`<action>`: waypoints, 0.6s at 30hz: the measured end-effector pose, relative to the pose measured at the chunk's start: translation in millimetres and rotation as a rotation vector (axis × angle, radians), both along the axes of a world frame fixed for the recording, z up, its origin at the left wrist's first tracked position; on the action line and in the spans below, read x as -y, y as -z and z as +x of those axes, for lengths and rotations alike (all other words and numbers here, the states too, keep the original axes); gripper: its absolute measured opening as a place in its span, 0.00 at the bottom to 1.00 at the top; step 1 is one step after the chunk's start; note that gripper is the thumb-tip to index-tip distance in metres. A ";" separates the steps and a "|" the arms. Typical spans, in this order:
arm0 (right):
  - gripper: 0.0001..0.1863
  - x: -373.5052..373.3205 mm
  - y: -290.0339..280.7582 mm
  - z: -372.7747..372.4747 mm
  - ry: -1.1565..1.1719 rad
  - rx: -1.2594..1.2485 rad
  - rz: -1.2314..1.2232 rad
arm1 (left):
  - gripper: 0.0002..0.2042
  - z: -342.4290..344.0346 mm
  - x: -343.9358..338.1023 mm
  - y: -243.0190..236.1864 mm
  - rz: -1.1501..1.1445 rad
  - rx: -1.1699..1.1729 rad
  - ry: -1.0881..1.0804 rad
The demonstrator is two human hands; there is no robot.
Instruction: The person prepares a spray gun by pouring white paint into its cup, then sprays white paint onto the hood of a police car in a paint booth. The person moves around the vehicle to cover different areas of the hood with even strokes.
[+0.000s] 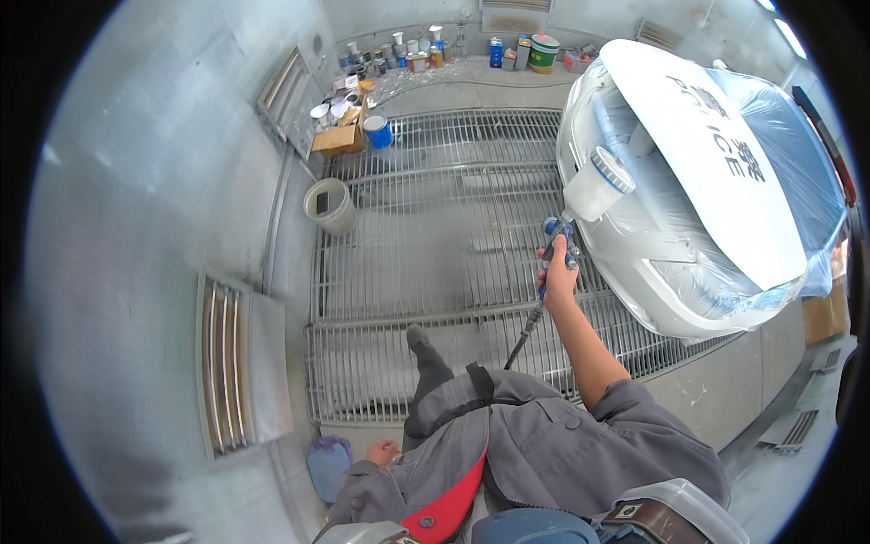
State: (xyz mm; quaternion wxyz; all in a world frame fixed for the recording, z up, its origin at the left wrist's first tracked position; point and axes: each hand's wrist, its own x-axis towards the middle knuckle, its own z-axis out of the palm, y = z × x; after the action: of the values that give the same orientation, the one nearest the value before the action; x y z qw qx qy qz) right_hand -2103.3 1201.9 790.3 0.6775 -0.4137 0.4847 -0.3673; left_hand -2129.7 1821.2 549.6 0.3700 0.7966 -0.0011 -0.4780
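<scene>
Head view: right hand (pixel 556 276) wrapped tight round the blue grip of a spray gun (pixel 560 238), arm stretched forward and up from the body. Gun's long axis runs roughly vertical in frame, translucent paint cup (pixel 597 184) on top tilted up-right, dark air hose (pixel 524 335) dropping from the grip back toward the body. Nozzle end sits just beside the car (pixel 652 263): white body panel, mostly masked in clear plastic sheet (pixel 797 181), which lies to the right of the hand and slightly ahead. Right hand is the only one near it.

Left hand (pixel 383 451) hangs low at the person's left side, well apart from the gun, empty as far as I can see; finger spread too small to tell. Blue-purple bag (pixel 328 464) on the floor just beside it.

Around: metal floor grating (pixel 435 218) underfoot, grey bucket (pixel 329 206) at its left edge, cardboard box (pixel 337 140) and blue can (pixel 378 132) further up, row of paint tins (pixel 426 50) along the far wall. Nothing sits between gun and panel; hose trails across the grating by the leg.
</scene>
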 end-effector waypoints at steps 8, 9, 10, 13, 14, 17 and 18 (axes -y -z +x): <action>0.28 21.8 -10.6 158.9 0.107 0.013 0.038 | 0.16 333.8 49.3 -15.0 0.141 0.223 0.285; 0.29 28.4 -9.7 178.6 0.142 -0.005 0.036 | 0.16 367.7 63.3 -15.9 0.109 0.271 0.215; 0.29 35.4 -13.6 195.2 0.138 -0.015 0.029 | 0.15 397.4 82.5 -15.5 0.072 0.317 0.136; 0.29 54.8 -10.3 249.3 0.151 -0.037 0.026 | 0.14 489.3 126.3 -13.9 -0.090 0.294 0.026; 0.28 68.6 -3.7 260.9 0.174 -0.035 0.006 | 0.14 507.0 154.5 -17.9 -0.108 0.265 0.029; 0.28 111.6 10.6 305.1 0.208 -0.031 -0.001 | 0.15 546.6 203.8 -16.5 -0.121 0.228 0.062; 0.28 129.1 13.8 322.9 0.221 -0.021 -0.002 | 0.15 556.2 216.1 -12.4 -0.111 0.229 0.110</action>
State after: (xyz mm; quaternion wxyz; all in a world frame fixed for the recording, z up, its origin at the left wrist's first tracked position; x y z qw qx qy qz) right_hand -1780.4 1072.8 776.5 0.6273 -0.3624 0.5340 -0.4359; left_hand -1573.5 1605.1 562.0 0.3839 0.8230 -0.1135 -0.4030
